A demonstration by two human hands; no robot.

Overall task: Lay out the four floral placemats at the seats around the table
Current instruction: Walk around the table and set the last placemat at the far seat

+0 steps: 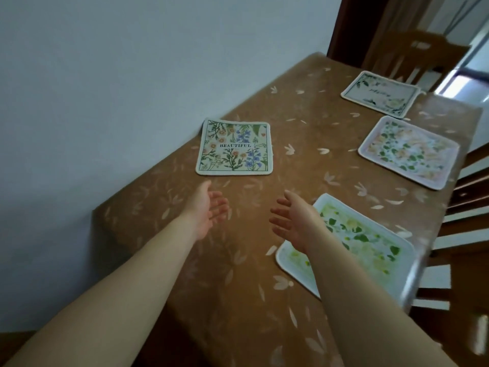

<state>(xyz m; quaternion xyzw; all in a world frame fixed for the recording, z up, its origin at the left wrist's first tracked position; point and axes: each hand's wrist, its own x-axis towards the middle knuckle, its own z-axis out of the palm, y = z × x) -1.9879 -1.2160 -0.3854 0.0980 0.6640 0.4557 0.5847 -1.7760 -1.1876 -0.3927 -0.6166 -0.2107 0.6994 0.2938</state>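
Several floral placemats lie flat on the brown table [238, 260]. The one printed BEAUTIFUL [235, 147] sits by the wall side. A green-and-yellow mat [365, 247] lies at the near right edge, partly under my right forearm. A pink-and-green mat [408, 152] is further along the right edge, and a pale mat with script [381, 94] lies at the far end. My left hand [206, 210] and my right hand [293, 221] hover over the table between the BEAUTIFUL mat and the green mat, palms facing each other, fingers spread, holding nothing.
A pale wall [105, 88] runs along the table's left side. Wooden chairs [463, 234] stand tucked along the right edge, and another chair [412, 56] stands at the far end. A doorway [471, 83] shows at the top right.
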